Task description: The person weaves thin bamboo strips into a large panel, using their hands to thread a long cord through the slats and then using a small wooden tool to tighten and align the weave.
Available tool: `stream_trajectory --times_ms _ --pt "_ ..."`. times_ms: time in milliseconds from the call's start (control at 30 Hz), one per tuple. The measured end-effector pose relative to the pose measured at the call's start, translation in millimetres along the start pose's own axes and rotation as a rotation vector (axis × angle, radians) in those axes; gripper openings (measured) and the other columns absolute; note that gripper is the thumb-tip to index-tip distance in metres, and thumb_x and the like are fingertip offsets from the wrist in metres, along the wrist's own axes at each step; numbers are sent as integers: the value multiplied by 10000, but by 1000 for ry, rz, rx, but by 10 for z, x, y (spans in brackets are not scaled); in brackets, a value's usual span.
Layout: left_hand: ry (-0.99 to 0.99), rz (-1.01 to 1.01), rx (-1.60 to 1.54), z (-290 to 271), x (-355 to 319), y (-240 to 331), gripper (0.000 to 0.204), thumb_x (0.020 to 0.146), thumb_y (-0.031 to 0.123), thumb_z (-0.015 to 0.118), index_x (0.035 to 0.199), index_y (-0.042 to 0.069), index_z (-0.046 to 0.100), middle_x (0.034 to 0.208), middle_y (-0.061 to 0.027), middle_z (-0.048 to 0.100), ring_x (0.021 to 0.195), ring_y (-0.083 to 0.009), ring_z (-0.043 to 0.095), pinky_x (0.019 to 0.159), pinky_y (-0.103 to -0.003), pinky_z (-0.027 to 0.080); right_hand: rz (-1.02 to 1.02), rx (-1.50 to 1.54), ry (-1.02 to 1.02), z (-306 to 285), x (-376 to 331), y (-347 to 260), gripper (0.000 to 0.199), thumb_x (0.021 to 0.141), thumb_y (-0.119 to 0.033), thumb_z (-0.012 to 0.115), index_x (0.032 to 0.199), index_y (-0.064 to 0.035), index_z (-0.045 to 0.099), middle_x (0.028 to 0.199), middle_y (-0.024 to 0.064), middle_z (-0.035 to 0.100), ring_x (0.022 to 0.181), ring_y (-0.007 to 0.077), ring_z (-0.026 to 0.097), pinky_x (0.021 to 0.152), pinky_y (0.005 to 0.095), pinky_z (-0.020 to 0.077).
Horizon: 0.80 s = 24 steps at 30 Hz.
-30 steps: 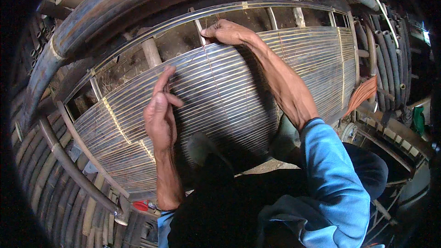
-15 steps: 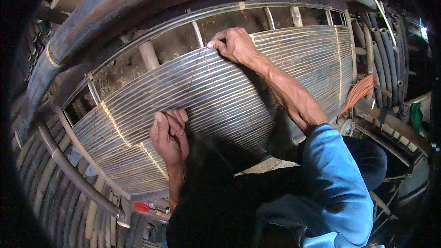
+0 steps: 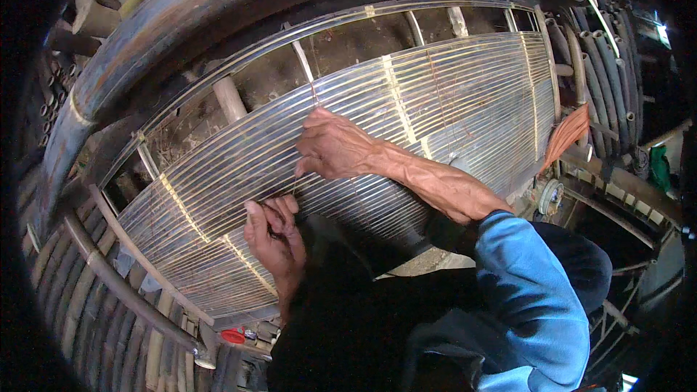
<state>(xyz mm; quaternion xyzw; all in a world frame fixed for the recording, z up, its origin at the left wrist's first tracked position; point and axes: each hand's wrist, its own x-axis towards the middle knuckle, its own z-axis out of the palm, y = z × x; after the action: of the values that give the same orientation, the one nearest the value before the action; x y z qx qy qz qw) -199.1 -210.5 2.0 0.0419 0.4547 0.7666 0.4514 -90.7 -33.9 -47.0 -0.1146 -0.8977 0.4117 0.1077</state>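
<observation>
While the panel: the slatted bamboo panel [image 3: 406, 138] lies tilted across the frame, its thin strips running lengthwise, with paler cross bindings spaced along it.
Left hand: the left hand [image 3: 274, 239] sits at the panel's lower edge, toward the left corner, fingers curled tight as if pinching a thin strip (too fine to make out clearly which one).
Right hand: the right hand [image 3: 332, 147] rests on the panel's middle, knuckles up, fingers bent down onto the strips, just above and right of the left hand; whether it grips a strip or only presses I cannot tell.
Sleeve: a blue sleeve [image 3: 534, 297] covers the right upper arm, the forearm bare, crossing the panel's lower right edge.
Frame: thick curved bamboo poles [image 3: 218, 7] arch over the panel's upper edge, and more poles [image 3: 94, 305] stack beyond its left end.
Cloth: an orange cloth [image 3: 566, 134] hangs just beside the panel's right end.
Small item: something red [image 3: 234, 335] lies below the lower left corner (too small to identify).
</observation>
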Motion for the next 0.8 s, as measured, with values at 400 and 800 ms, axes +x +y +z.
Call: stream_trajectory --times_ms 400,800 --pt "345 79 832 -748 233 380 400 1018 260 583 693 27 582 625 -87 509 643 -222 519 805 -375 452 707 -708 827 -938 -1140 812 453 710 -349 858 1021 -44 732 980 149 661 995 324 592 866 430 499" --pt "-261 788 1380 780 661 141 541 786 178 809 1241 0 576 1181 -166 580 1130 -309 546 1012 -438 408 1000 230 737 -1353 -1159 622 336 858 -338 731 750 -20 748 683 110 667 648 184 581 609 395 450"
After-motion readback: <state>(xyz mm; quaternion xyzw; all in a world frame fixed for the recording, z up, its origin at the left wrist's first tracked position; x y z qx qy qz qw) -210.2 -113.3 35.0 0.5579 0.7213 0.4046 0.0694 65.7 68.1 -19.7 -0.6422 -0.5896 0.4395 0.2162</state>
